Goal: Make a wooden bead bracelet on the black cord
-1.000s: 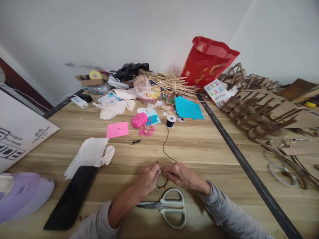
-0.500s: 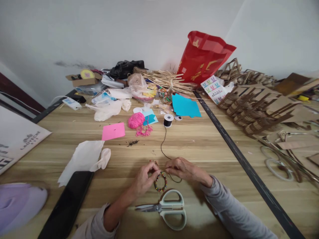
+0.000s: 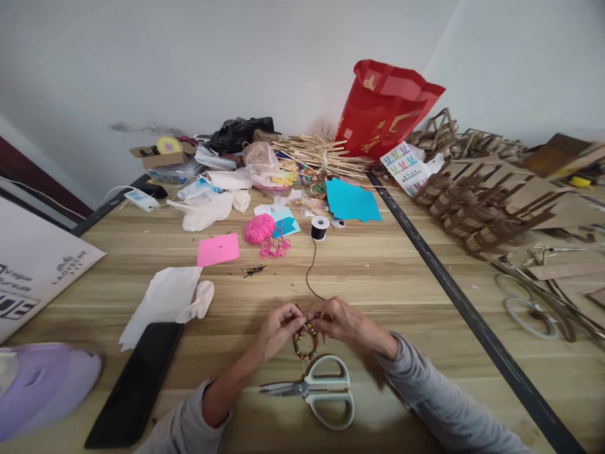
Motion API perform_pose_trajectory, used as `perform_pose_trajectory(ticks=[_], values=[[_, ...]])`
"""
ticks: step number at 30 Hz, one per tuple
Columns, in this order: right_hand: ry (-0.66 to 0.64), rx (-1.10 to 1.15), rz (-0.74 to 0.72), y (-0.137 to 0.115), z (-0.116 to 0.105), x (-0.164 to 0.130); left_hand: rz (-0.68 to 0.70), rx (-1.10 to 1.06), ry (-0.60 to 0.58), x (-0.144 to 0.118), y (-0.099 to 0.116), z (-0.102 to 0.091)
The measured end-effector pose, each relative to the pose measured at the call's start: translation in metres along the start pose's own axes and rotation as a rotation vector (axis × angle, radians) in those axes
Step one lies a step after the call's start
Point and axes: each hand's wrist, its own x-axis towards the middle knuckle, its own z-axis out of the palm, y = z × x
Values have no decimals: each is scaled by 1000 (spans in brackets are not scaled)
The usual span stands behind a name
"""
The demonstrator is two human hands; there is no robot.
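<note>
A small ring of multicoloured beads, a bracelet, hangs below my fingertips. My left hand is closed in a pinch at the top of the bracelet. Close against it, my right hand pinches the thin black cord, which runs back to a white-ended spool. Fingers hide the exact spot where cord and bracelet meet. Below the hands lie scissors with pale green handles, blades pointing left and touched by neither hand.
On the left are a black phone, white paper and a purple object. Pink yarn, a pink card and blue sheets lie farther back. Woven baskets stand right; a red bag leans at the wall.
My right hand has moved left, so the fingertips of both hands now almost meet above the bracelet. The cord loop beside the right hand is no longer visible. The view has shifted slightly.
</note>
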Motion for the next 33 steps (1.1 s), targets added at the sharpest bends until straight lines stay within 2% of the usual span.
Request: perform_pose_trajectory(ticks=[8, 14, 17, 21, 25, 33], values=[[63, -186, -69, -9, -2, -3, -71, -142, -34, -2, 6, 2], [79, -409, -48, -19, -3, -8, -44, -132, -38, -3, 5, 4], [45, -498, -56, -21, -3, -9, 8, -61, -29, -3, 2, 5], [-25, -514, -88, -24, -1, -11, 69, 86, 32, -3, -4, 10], [-25, -479, -144, -26, 1, -12, 74, 210, 81, -3, -7, 15], [-25, -420, -158, -15, 6, -11, 67, 282, 79, -3, -5, 16]])
